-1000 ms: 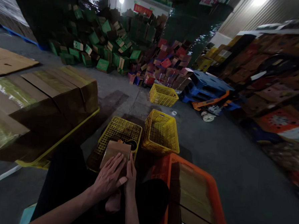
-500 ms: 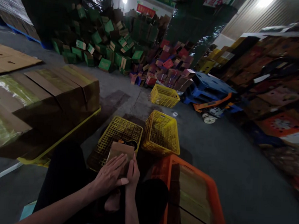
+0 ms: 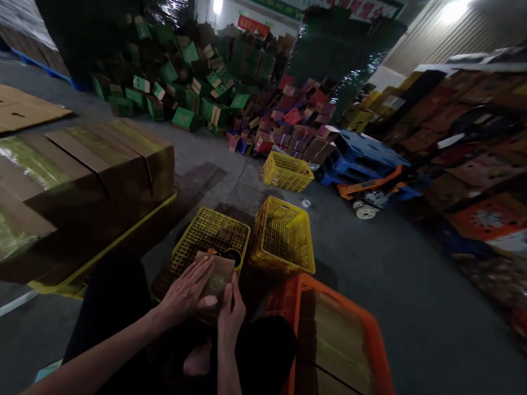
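Observation:
A small brown cardboard box [image 3: 219, 276] with shiny clear tape on its top sits between my hands, over the near end of an upturned yellow crate [image 3: 220, 222]. My left hand [image 3: 186, 292] lies flat on the box's top left, fingers stretched out. Along the right edge, my right hand [image 3: 232, 305] grips the box, thumb near the top face and the other fingers at the side, partly hidden. Just behind the box, a black and orange object [image 3: 231, 255], perhaps a tape dispenser, rests on the crate; the box partly covers it.
At right is an orange crate [image 3: 346, 302] with taped cartons. An open yellow crate [image 3: 283, 237] and another yellow crate [image 3: 288, 170] stand ahead. Large taped cartons [image 3: 115, 154] fill the left. Farther back are piled green boxes [image 3: 183, 115], blue pallets [image 3: 363, 149] and a pallet jack [image 3: 367, 194].
My left hand has slid left across the box top, uncovering more of the taped surface. My right hand stays at the right edge. The view has shifted slightly.

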### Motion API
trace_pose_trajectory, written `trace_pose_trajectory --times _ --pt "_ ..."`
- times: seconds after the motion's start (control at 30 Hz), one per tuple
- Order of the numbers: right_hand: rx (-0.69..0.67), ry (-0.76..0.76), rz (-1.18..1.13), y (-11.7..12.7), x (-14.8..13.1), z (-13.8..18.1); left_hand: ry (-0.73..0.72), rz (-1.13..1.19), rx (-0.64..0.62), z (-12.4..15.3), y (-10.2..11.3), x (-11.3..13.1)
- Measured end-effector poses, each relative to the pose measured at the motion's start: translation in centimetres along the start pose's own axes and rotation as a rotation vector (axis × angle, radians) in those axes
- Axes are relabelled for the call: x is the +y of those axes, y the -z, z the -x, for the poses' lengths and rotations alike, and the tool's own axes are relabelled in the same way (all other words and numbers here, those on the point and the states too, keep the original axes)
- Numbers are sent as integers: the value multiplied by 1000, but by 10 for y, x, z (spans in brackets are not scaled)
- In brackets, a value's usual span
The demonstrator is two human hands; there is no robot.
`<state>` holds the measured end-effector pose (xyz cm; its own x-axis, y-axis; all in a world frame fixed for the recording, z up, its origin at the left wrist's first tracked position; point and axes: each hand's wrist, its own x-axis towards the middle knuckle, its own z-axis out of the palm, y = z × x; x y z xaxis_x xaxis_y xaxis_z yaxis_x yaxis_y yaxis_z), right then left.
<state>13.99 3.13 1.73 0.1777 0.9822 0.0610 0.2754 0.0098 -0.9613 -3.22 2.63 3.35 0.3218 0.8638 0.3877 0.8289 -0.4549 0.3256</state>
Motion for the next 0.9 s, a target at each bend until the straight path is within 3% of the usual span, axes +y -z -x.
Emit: trace_pose_trajectory --times 0.2,0.3,0.63,0.9 --pt "23 53 32 2 4 1 -74 84 -72 21 -1 -20" --pt "27 142 91 3 7 1 -79 137 -33 28 -7 -26" --pt "106 454 267 13 9 -4 -43 140 122 28 -26 -17" --pt "17 522 358 31 4 7 -16 135 124 25 -21 -14"
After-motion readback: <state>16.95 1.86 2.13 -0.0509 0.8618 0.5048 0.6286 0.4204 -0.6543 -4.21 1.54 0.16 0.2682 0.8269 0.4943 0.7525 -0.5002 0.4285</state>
